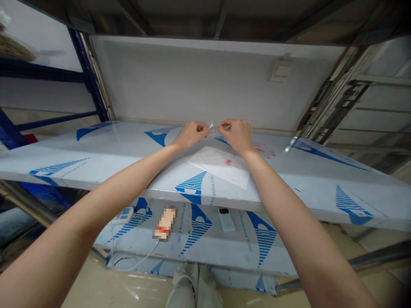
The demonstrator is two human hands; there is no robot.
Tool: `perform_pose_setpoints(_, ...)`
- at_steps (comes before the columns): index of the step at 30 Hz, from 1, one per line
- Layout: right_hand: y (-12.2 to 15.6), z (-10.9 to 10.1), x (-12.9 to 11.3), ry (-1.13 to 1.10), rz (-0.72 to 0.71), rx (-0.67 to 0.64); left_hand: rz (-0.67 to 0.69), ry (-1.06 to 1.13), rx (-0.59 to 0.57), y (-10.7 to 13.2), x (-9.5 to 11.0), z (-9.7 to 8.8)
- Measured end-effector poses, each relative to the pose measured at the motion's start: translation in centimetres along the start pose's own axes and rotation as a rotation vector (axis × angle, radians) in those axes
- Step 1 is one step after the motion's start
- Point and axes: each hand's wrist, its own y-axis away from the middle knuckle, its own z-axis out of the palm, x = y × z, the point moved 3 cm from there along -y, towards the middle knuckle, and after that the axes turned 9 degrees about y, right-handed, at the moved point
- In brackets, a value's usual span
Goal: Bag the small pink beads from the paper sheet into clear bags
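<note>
Head view: my left hand [192, 134] and right hand [233, 136] meet above the film-covered tabletop [96, 149]. Fingers [202, 127] pinch small clear plastic [211, 127].

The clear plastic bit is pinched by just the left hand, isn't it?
No, not just one hand: the left hand and the right hand both pinch the clear plastic bit. The head view shows it.

Head-worn view, facing forward and down, close above left hand [191, 134], right hand [233, 136]
</note>
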Motion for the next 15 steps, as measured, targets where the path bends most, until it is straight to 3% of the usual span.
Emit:
perform_pose_setpoints(7, 0.2, 2.5, -0.2, -0.281, -0.223, -0.291, 0.103, -0.123, -0.125, 0.6, 0.5, 0.8)
perform_pose_setpoints(11, -0.1, 2.4, 0.3, -0.287, -0.163, -0.268, 0.115, -0.250, -0.045, 0.7, 0.9, 0.6)
perform_pose_setpoints(15, -0.4, 2.9, 0.5, -0.332, -0.177, -0.286, 0.268, -0.339, 0.026, 0.6, 1.1, 0.5)
